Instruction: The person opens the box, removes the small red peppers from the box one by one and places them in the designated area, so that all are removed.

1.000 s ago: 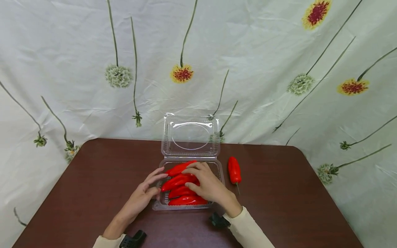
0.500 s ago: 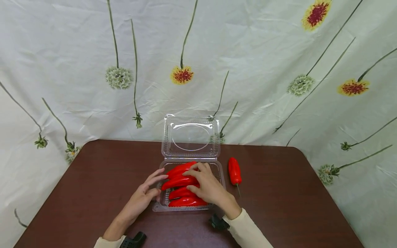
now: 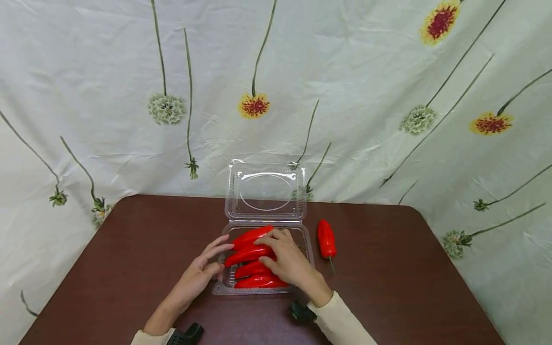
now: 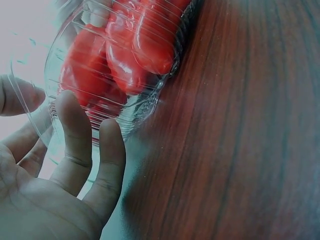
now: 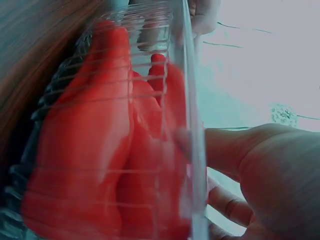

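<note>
A clear plastic clamshell box (image 3: pixel 307 258) stands with its lid (image 3: pixel 266 191) raised at the back. Several glossy red chili peppers (image 3: pixel 260 281) lie side by side in its base. My right hand (image 3: pixel 292 258) reaches in from the right, thumb and fingers bent about the right end of a middle pepper (image 3: pixel 246 255); that end is hidden under the hand. At the box's left wall, my left hand (image 3: pixel 198 275) rests its loosely extended fingers. In the left wrist view, its fingertips (image 4: pixel 110 127) are by the ribbed plastic wall, with peppers (image 4: pixel 125 60) showing through.
One more red chili pepper (image 3: pixel 326 238) with a green stem lies on the brown wooden table (image 3: pixel 388 268), right of the box. Behind the table's far edge hangs a pale cloth (image 3: pixel 353 72) printed with flowers.
My right hand has shifted slightly within the box, and the peppers near its fingers have moved a little. The left hand stays at the left wall.
</note>
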A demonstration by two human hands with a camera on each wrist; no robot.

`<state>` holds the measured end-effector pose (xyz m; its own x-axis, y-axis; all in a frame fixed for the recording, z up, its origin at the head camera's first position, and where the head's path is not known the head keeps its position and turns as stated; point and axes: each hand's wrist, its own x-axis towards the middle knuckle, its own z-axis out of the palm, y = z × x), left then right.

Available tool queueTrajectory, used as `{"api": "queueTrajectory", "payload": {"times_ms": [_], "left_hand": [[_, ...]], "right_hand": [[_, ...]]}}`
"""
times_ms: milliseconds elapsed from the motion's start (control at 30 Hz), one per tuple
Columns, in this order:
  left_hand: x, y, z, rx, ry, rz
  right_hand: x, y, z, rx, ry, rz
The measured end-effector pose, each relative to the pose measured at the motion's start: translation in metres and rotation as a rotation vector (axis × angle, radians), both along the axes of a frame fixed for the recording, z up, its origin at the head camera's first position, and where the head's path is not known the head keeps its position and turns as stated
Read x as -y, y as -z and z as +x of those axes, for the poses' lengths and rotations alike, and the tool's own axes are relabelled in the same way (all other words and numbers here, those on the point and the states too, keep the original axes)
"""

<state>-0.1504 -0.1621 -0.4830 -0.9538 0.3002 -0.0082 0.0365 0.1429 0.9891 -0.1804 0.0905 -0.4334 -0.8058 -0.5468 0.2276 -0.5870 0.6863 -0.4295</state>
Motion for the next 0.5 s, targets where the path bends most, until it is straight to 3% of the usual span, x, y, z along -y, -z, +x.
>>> {"api": "queueTrajectory", "payload": {"times_ms": [233,500], "left_hand": [[-0.0015,-0.0005,0.0009,-0.014,-0.001,0.004],[-0.002,-0.0007,0.0014,-0.031,0.005,0.031]], "right_hand": [[0.0034,0.0041,0.0001,-0.017,0.025,0.045],[0.002,0.0054,-0.0002,-0.064,0.012,-0.003]]}}
